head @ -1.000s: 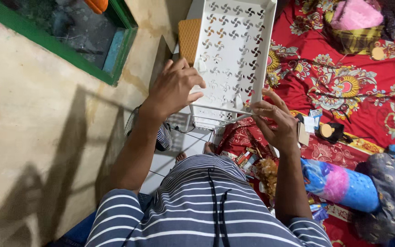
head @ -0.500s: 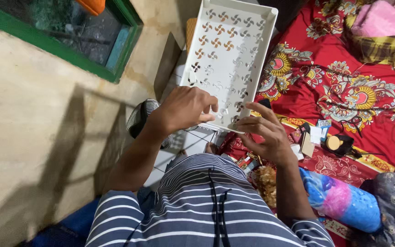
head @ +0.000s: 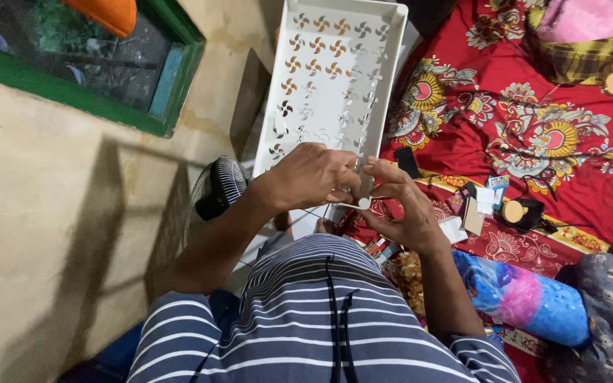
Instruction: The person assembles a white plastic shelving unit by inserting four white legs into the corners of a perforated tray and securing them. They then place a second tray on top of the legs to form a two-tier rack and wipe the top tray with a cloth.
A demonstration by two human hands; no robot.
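The left hand (head: 313, 177) is closed over the near end of a long white plastic tray pierced with pinwheel-shaped cut-outs (head: 331, 78), its fingers curled down around the near rim; the right hand (head: 399, 206) meets it at the same end, thumb and fingertips pinched on a small white round cap-like piece (head: 365, 203) that sits just at the tray's near right corner, touching or almost touching the rim; whether the piece is joined to the tray cannot be told. The tray stretches away from the person, its far end near the top of the view, its left side along a beige plastered wall (head: 44, 234) and its right side over the edge of a bed covered with a red floral cloth (head: 533, 135).

On the bed, near its near edge and right of the hands, lie a small black rectangular object (head: 407, 162), some white and blue paper scraps (head: 489, 196), and a round tan disc on a black base (head: 518, 211); closer to the near right corner rests a blue and pink patterned bolster (head: 526, 298). A pink fabric bundle on yellow-checked cloth (head: 580, 32) lies at the far right corner. Below the tray, left of the hands, stands a small black fan with a wire grille (head: 216, 190); high on the wall is a green-framed window (head: 72, 64).
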